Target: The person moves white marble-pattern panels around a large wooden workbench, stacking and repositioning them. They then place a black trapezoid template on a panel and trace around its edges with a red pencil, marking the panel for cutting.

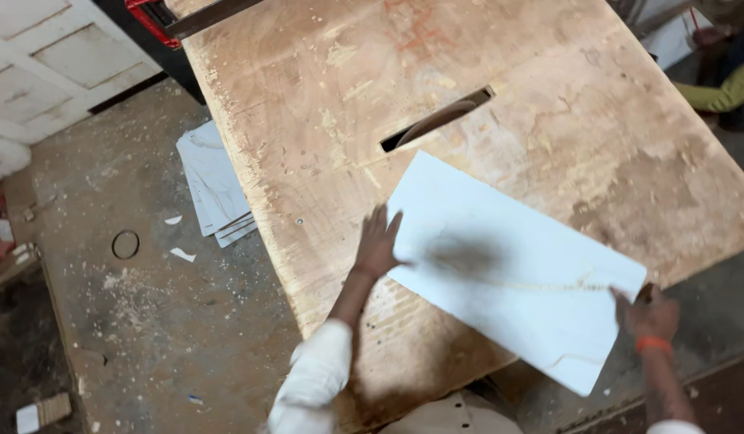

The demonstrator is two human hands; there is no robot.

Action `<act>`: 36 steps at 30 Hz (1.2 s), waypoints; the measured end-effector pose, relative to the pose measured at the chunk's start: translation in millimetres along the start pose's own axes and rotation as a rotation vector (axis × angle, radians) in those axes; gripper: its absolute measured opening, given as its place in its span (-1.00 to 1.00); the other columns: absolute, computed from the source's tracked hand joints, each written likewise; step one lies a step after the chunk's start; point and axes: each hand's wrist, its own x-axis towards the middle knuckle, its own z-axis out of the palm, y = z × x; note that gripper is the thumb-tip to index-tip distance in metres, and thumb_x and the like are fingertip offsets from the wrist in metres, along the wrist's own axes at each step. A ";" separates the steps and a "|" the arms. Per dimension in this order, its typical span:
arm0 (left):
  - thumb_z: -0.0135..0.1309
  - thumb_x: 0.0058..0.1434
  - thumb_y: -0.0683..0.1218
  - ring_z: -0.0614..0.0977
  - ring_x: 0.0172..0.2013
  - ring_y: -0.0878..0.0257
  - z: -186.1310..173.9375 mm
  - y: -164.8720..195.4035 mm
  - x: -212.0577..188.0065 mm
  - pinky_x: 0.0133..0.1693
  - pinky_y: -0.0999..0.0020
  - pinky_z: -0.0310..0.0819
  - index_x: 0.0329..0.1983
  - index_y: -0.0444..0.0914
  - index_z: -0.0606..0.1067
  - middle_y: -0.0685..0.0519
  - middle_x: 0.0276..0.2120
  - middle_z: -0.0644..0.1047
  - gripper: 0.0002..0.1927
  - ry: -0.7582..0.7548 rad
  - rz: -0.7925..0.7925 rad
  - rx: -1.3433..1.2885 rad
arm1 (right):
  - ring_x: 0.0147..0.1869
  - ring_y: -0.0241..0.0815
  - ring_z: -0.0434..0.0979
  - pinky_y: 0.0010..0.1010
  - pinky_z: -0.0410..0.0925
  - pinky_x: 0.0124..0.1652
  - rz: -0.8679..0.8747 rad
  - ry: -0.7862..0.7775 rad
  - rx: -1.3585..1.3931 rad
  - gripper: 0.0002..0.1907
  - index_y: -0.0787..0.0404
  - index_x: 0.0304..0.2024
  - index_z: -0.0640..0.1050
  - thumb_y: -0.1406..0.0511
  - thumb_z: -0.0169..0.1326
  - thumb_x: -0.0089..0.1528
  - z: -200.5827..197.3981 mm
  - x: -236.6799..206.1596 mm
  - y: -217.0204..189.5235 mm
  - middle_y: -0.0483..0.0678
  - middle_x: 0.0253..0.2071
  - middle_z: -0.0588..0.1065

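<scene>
A white laminate sheet [500,265] lies flat on a worn wooden saw table [324,104], its far corner just short of the blade slot [436,119]. My left hand [378,245] rests flat with fingers spread on the sheet's left edge. At the sheet's near right edge, my right hand [649,312], with an orange band on the wrist, grips the rim. A thin line of sawdust crosses the sheet near that hand.
A stack of white sheet offcuts [215,185] lies on the dusty floor left of the table, with a metal ring [125,244] nearby. White panelled doors [51,64] stand at top left. Another person's yellow-green sleeve [721,92] shows at the top right.
</scene>
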 end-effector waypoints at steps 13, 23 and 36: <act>0.51 -0.55 0.33 0.00 0.50 -0.14 56.6 -38.8 35.1 0.45 -0.13 -0.08 0.48 -0.05 0.21 -0.24 0.52 -0.09 0.41 0.187 0.129 -0.143 | -0.21 -0.11 0.56 -0.23 0.48 -0.26 -0.215 0.007 -0.034 -0.10 0.33 0.47 0.41 0.19 0.47 0.15 12.1 116.1 -15.1 0.13 -0.07 0.58; 0.47 -0.58 0.36 -0.01 0.51 -0.13 70.9 -41.5 39.2 0.47 -0.13 -0.10 0.48 -0.06 0.22 -0.23 0.53 -0.12 0.43 0.212 0.140 -0.166 | -0.28 -0.17 0.54 -0.30 0.46 -0.22 -0.259 -0.028 -0.129 -0.25 0.24 0.37 0.48 0.14 0.45 0.21 12.2 137.6 -18.6 0.02 -0.33 0.58; 0.46 -0.53 0.36 -0.01 0.52 -0.10 78.8 -39.3 39.2 0.48 -0.12 -0.11 0.52 -0.03 0.17 -0.22 0.55 -0.13 0.43 0.228 0.133 -0.189 | -0.27 -0.12 0.55 -0.24 0.47 -0.22 -0.321 0.064 -0.173 -0.17 0.32 0.41 0.46 0.06 0.45 0.23 11.5 137.1 -41.8 0.08 -0.28 0.57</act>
